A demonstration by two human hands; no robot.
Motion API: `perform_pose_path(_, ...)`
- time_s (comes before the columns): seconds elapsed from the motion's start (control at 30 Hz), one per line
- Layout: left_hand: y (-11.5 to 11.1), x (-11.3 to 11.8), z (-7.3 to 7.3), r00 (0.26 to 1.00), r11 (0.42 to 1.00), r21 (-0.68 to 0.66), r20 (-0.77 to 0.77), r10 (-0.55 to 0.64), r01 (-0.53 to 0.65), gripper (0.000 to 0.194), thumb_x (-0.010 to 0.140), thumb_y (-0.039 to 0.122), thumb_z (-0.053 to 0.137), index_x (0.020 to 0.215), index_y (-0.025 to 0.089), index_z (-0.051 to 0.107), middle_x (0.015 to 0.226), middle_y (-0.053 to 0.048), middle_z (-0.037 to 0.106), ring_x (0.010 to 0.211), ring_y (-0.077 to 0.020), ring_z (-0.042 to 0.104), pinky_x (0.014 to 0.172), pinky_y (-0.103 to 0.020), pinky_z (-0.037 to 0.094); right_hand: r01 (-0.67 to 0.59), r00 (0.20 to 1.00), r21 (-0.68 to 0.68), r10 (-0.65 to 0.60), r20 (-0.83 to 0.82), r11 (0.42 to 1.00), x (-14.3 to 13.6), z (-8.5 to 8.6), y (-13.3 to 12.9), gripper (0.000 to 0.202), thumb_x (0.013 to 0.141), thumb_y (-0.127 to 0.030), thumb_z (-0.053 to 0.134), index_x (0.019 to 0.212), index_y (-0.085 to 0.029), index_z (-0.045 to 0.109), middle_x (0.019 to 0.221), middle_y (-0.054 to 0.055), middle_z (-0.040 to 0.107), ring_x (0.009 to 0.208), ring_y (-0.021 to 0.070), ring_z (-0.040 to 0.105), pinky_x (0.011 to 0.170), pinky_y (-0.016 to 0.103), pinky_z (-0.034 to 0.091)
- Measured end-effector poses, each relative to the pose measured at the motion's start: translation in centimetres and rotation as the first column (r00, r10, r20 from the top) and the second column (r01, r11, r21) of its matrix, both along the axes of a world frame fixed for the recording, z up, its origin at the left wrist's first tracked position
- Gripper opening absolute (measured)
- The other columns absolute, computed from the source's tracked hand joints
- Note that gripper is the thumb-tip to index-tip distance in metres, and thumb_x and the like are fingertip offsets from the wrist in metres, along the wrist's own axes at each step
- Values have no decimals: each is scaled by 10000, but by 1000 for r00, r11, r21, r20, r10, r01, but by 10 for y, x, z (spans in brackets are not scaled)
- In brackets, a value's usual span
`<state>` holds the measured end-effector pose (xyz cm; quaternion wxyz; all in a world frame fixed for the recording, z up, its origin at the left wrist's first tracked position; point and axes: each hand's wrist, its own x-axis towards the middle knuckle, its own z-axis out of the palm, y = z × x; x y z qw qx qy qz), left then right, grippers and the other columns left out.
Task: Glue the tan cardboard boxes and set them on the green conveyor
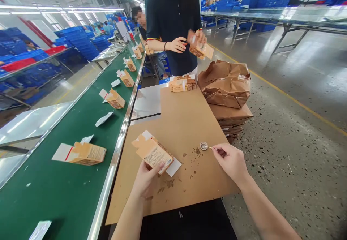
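Pinching a thin swab (210,147) at a small round dish (203,146), my right hand (230,160) has fingertips together; my left hand (148,176) clamps a tan, printed carton (155,152), flaps open, tilted above the brown board (184,124).

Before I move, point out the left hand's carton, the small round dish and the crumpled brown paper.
Carton (158,155), head view, printed side.
Round dish (203,146), head view, inside.
Brown paper (227,84), head view, middle folds.

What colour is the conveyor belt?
Green, a dark shade; it shows best in the head view, left of the cardboard-covered table.
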<state>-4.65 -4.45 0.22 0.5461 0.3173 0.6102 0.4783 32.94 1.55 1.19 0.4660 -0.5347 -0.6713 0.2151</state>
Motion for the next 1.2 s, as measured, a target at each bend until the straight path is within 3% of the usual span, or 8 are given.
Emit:
perform_pose_path(0.13, 9, 19, -10, 994, 994, 7, -26, 107, -106, 960, 497, 656, 1242, 1249, 232, 822, 1352, -217, 929, 1326, -506, 893, 1159, -670, 726, -52, 996, -19, 53, 68, 998, -4, -15, 18, 385, 1127, -546, 773, 855, -295, 877, 773, 49, 875, 628, 233, 778, 625, 362, 690)
perform_pose_path(0.23, 13, 24, -9, 994, 995, 15, -29, 104, -103, 984, 509, 634, 1238, 1302, 261, 790, 1359, -185, 926, 1335, -482, 894, 1137, -650, 744, -62, 994, -31, 64, 93, 998, -1, -18, 23, 413, 1130, -562, 765, 832, -294, 864, 758, 47, 871, 624, 233, 779, 618, 362, 679)
perform_pose_path(0.43, 11, 22, -4, 996, 996, 19, -32, 83, -82, 917, 526, 630, 1240, 1228, 256, 783, 1324, -186, 938, 1320, -483, 900, 1091, -613, 761, -51, 998, -72, 47, -50, 996, -4, -11, 4, 343, 1108, -521, 811, 894, -278, 923, 806, 56, 894, 648, 215, 791, 672, 351, 722)
perform_pose_path(0.63, 15, 18, -1, 998, 999, -18, -35, 48, -49, 895, 522, 613, 1244, 1185, 252, 762, 1349, -193, 934, 1329, -474, 897, 1113, -604, 746, -284, 944, -176, 243, -224, 942, -64, -24, -37, 253, 1088, -402, 815, 908, -273, 937, 801, 49, 893, 667, 199, 810, 655, 305, 713)
perform_pose_path(0.83, 14, 20, -4, 998, 999, 13, -50, 36, -36, 878, 542, 592, 1234, 1184, 250, 742, 1289, -173, 933, 1284, -459, 902, 1120, -627, 740, -387, 915, -252, 335, -225, 887, -108, -42, -47, 208, 1050, -300, 780, 890, -269, 908, 797, 25, 879, 658, 180, 787, 636, 274, 667)
perform_pose_path(1.07, 12, 18, -3, 998, 1000, 17, -57, 16, -15, 860, 592, 590, 1230, 1207, 249, 735, 1321, -170, 920, 1328, -460, 889, 1133, -625, 739, -375, 926, -273, 346, -151, 886, -99, -45, -41, 199, 1049, -256, 774, 897, -270, 901, 811, 32, 879, 687, 192, 802, 662, 284, 666)
perform_pose_path(1.2, 2, 23, -15, 996, 997, 78, -83, 17, -10, 894, 615, 551, 1229, 1298, 263, 728, 1329, -150, 914, 1328, -444, 891, 1148, -620, 733, -320, 942, -228, 283, -179, 920, -82, -39, -41, 246, 1098, -341, 777, 908, -271, 916, 824, 54, 890, 688, 215, 812, 658, 320, 696)
